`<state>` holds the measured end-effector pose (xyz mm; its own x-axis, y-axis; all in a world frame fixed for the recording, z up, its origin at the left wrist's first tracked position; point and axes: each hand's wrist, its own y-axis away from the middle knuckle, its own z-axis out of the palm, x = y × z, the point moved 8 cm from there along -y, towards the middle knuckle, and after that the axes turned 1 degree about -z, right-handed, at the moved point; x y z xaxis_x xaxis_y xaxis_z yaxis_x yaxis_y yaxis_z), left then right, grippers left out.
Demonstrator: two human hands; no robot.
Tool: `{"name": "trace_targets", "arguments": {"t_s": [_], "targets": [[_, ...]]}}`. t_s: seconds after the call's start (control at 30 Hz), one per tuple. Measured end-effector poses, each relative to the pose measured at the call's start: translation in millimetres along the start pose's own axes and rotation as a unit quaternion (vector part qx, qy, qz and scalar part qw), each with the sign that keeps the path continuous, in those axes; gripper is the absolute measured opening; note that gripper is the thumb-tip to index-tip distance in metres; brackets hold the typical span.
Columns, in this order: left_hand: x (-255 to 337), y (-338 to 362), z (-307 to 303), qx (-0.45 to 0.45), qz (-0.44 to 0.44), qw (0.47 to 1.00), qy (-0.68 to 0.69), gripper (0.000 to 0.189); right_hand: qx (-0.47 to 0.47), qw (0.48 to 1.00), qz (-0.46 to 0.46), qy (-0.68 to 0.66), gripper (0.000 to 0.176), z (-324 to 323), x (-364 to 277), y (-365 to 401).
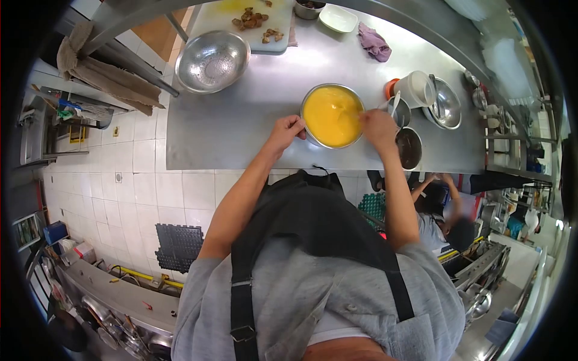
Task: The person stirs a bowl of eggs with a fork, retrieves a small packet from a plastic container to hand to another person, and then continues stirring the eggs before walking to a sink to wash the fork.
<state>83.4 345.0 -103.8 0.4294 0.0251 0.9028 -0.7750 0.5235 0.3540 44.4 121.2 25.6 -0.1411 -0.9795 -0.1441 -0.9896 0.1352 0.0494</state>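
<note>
A round metal bowl (307, 136) filled with smooth yellow liquid (330, 117) stands on the steel table (259, 90), near its front edge. My left hand (287, 133) is closed on the bowl's left rim, fingers pinched around it. At the right rim, my right hand (379, 129) is closed, its fingertips over the edge of the liquid; what it holds is too hidden to make out. A small ripple shows in the liquid's surface. Just right of my right hand are a small metal pot with a pale spoon (395, 103) and a dark-filled bowl (409, 148).
An empty metal bowl (212, 61) is at the left, beside a cutting board (274, 45) with brown pieces. A purple cloth (374, 42), a white dish (338, 18), white containers (415, 89) and a large bowl (450, 105) stand farther right. Another person (442, 225) is at lower right.
</note>
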Motion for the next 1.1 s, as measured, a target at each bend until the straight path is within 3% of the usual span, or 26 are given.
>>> {"name": "trace_targets", "arguments": {"t_s": [0.07,0.17,0.27,0.3,0.4,0.5,0.6,0.67,0.73,0.8,0.87,0.93,1.03,1.1], "targets": [[-1.3,-0.4,0.3,-0.009,0.001,1.000,-0.003,0.025,-0.009,0.995,-0.066,0.081,0.030,48.9,-6.1,2.7],[7.1,-2.7,0.8,-0.008,0.010,1.000,-0.010,0.026,0.055,0.995,-0.075,-0.033,0.031,2.9,-0.5,-2.1],[-4.6,1.3,-0.8,-0.007,0.004,1.000,-0.018,0.026,-0.008,1.000,-0.010,0.022,0.031,40.4,11.1,-3.6],[-2.5,-4.4,-0.8,-0.011,0.008,1.000,-0.024,0.026,-0.040,0.998,-0.017,0.045,0.030,57.9,-1.8,3.3],[1.8,-1.8,-0.1,-0.001,0.006,1.000,-0.012,0.025,-0.082,0.986,-0.120,0.076,0.027,30.9,-66.8,12.7],[-9.9,-6.5,0.1,-0.031,0.010,0.999,-0.014,0.024,-0.079,0.981,-0.126,0.123,0.030,44.7,-84.2,-22.9],[8.6,3.8,0.7,0.007,0.009,1.000,-0.010,0.023,-0.013,0.987,-0.082,0.135,0.027,39.6,-53.2,-63.8],[-0.6,0.0,-0.9,-0.001,0.008,1.000,-0.004,0.023,-0.024,0.993,0.001,0.115,0.028,32.7,-6.3,-75.3],[-1.3,-2.4,-0.3,-0.002,0.011,1.000,-0.001,0.023,0.007,0.990,-0.011,0.139,0.028,13.0,18.2,-57.8],[0.5,-0.3,-0.4,0.008,0.012,1.000,-0.005,0.023,-0.066,0.982,0.003,0.179,0.024,13.2,19.0,-29.1],[-1.1,-1.3,-1.0,0.005,0.009,1.000,-0.007,0.023,-0.067,0.979,-0.078,0.176,0.022,25.2,0.1,3.8],[-1.3,-2.5,0.4,0.005,0.004,1.000,-0.003,0.024,-0.137,0.971,-0.129,0.150,0.021,30.8,-38.1,20.1],[-4.8,-1.2,0.8,0.005,-0.014,1.000,0.002,0.024,-0.085,0.979,-0.154,0.101,0.029,40.4,-74.4,-6.7],[-6.6,-2.2,-1.7,0.007,-0.028,1.000,-0.006,0.024,-0.054,0.989,-0.105,0.085,0.031,40.7,-56.3,-44.7]]}}
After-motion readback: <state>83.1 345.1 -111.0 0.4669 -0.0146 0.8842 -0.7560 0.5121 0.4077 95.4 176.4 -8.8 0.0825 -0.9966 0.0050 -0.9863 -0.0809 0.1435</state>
